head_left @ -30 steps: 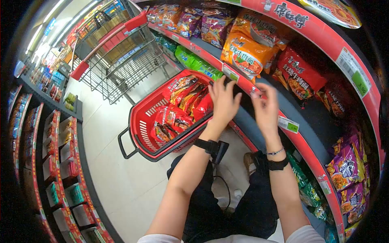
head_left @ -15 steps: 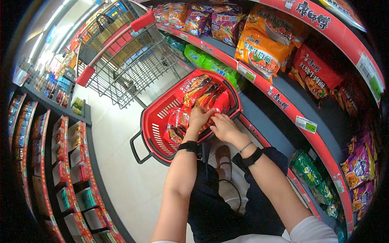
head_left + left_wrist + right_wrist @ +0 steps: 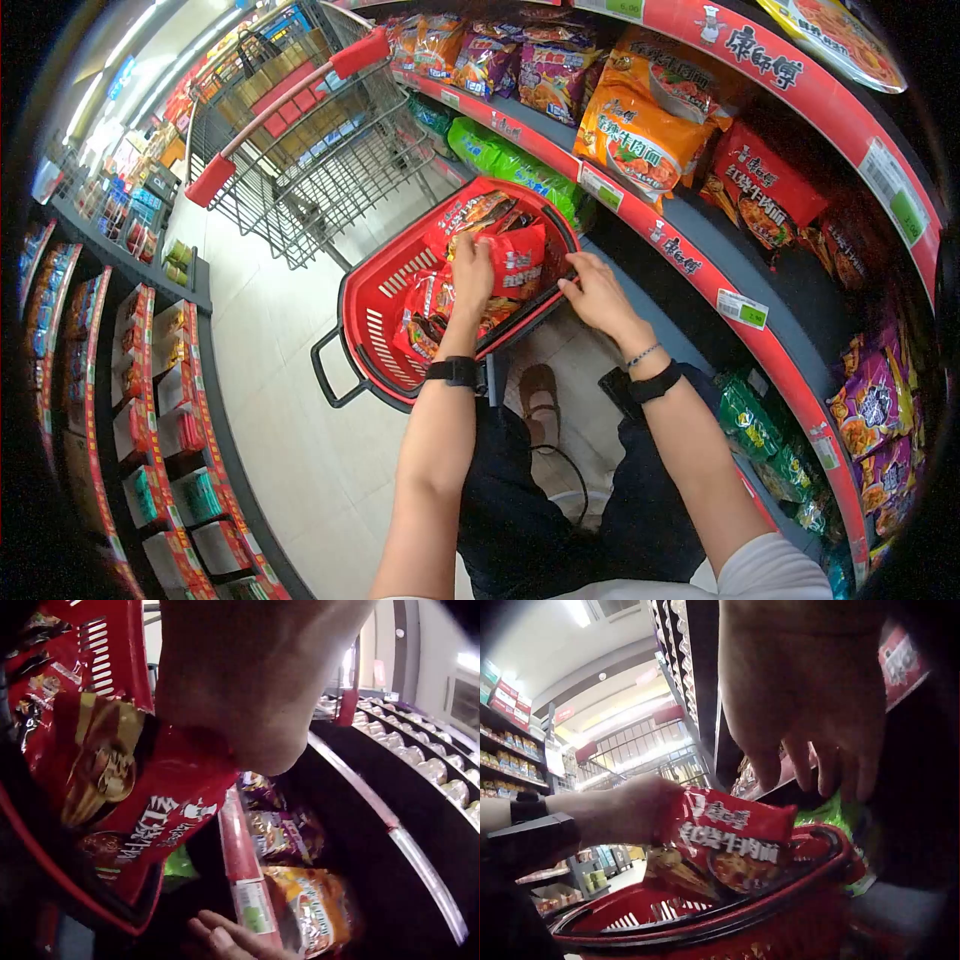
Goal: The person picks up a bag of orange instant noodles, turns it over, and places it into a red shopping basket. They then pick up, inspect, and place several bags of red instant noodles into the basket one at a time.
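Dark trousers (image 3: pixel 500 510) and a brown shoe (image 3: pixel 539 395) lay nearest the wearer, below the basket. Each wrist carried a black band. Right hand (image 3: pixel 600 298): fingers extended and loosely spread, holding nothing, fingertips just beside the near-right rim of the basket; contact with the rim could not be told. Left hand (image 3: pixel 472 275): inside the basket outline, gripping one end of a red noodle packet (image 3: pixel 522 262); fingertips partly hidden. The packet was in the red basket (image 3: pixel 358 300), at its right-hand end, printed face visible. More red packets (image 3: pixel 425 300) lay beside and beneath it. Beyond the rim, a green packet (image 3: pixel 505 160) occupied the lower shelf; an orange packet (image 3: pixel 640 140) stood on the tier above, behind a red price strip (image 3: pixel 690 262). Farther off: a wire shopping cart (image 3: pixel 358 52) with red handle ends.
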`<state>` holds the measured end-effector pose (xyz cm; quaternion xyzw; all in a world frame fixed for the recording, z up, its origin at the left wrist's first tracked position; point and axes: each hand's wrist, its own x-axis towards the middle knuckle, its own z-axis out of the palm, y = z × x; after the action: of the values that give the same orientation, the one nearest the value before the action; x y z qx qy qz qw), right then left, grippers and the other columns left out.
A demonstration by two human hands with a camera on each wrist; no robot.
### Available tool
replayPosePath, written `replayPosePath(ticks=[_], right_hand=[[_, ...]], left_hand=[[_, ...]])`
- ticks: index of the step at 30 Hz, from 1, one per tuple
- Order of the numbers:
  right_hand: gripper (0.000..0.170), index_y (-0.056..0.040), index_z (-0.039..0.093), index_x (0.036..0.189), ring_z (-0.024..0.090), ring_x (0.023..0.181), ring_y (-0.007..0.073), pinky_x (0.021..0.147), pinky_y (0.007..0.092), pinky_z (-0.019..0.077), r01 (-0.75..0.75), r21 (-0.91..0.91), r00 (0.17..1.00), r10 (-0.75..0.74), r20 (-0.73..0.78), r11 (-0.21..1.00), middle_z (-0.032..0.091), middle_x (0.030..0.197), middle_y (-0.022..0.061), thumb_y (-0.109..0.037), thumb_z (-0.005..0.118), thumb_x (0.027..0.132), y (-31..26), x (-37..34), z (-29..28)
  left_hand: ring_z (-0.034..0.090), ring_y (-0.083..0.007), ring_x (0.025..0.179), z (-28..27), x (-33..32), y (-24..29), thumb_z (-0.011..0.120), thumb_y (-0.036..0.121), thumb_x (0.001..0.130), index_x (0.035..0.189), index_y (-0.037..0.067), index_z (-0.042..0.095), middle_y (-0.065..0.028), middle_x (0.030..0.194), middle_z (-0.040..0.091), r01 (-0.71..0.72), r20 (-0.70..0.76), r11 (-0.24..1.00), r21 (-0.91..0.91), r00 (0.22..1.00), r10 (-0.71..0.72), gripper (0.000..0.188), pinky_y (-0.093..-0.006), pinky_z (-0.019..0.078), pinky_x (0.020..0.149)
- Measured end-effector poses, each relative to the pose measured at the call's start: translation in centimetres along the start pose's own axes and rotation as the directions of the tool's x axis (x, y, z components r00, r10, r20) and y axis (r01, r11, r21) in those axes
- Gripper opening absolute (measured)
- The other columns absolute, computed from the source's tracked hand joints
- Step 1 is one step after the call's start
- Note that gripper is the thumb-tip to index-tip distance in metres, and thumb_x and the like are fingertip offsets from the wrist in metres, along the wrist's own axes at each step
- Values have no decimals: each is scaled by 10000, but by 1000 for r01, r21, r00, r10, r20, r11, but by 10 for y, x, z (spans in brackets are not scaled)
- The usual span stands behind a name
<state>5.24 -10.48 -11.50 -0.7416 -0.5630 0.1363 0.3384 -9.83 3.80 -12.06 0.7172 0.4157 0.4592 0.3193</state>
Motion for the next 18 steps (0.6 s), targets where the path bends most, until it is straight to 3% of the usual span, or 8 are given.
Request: replayPosePath(ticks=[1, 3, 6, 9, 12, 14, 17, 18], right_hand=[[484, 41, 464, 1231, 450, 1151, 379, 979, 421, 369, -29, 18, 999, 30, -15, 999, 472, 1246, 219, -232, 577, 848, -2, -1, -9], [515, 45, 456, 1238, 455, 1152, 377, 982, 412, 370, -26, 91, 998, 31, -61, 996, 473, 1245, 225, -258, 592, 844, 0, -2, -23], [586, 52, 438, 1253, 460, 1166, 363, 990, 392, 366, -33, 258, 991, 64, -114, 966, 475, 1249, 235, -316, 620, 834, 3, -4, -35], [684, 44, 425, 1272, 451, 1207, 311, 1003, 368, 356, -102, 460, 988, 145, -58, 882, 468, 1281, 228, -408, 653, 811, -4, -11, -52], [642, 25, 434, 1277, 474, 1189, 263, 983, 359, 381, -126, 570, 989, 150, 4, 812, 481, 1286, 192, -376, 651, 825, -12, -21, -68], [545, 4, 449, 1276, 517, 1130, 204, 954, 331, 409, -89, 845, 990, -46, 133, 527, 528, 1244, 137, -270, 648, 849, -16, -28, -80], [446, -3, 479, 1248, 542, 1068, 149, 925, 306, 427, -111, 890, 972, -138, 190, 443, 571, 1185, 86, -165, 633, 862, -24, -47, -91], [392, -6, 508, 1210, 548, 1037, 126, 916, 294, 431, -139, 854, 975, -79, 205, 502, 589, 1153, 56, -131, 633, 860, -25, -51, -98]], left_hand=[[554, -308, 882, -12, 5, 4, 440, 193, 911, 990, -29, 482, -229, 931, 558, 98, 64, 994, -40, 993, -95, 239, -374, 409, 804], [527, -232, 847, -28, 6, 15, 444, 182, 918, 957, -30, 475, -152, 893, 544, 63, -7, 986, -154, 998, -65, 218, -336, 406, 802], [503, -93, 820, -44, 5, 31, 436, 135, 943, 927, 21, 499, -15, 886, 532, 169, 86, 788, -592, 985, -146, 131, -244, 418, 762], [524, -70, 772, -52, 2, 58, 429, 123, 955, 943, 37, 507, -9, 865, 549, 265, 132, 617, -741, 958, -254, 116, -234, 454, 715], [595, -99, 769, -54, -2, 74, 430, 144, 959, 987, 46, 512, -26, 887, 591, 283, 208, 543, -791, 958, -196, 131, -246, 513, 696], [595, -95, 778, -48, -7, 94, 434, 163, 963, 1019, 38, 516, -29, 899, 597, 339, 265, 518, -785, 940, -213, 160, -242, 512, 709], [603, -111, 803, -32, -19, 103, 445, 158, 959, 1038, 16, 511, -51, 936, 608, 362, 324, 479, -800, 932, -163, 176, -258, 514, 724], [603, -111, 803, -24, -19, 97, 445, 158, 959, 1038, 16, 511, -51, 936, 608, 369, 340, 473, -800, 928, -149, 176, -258, 514, 724]])
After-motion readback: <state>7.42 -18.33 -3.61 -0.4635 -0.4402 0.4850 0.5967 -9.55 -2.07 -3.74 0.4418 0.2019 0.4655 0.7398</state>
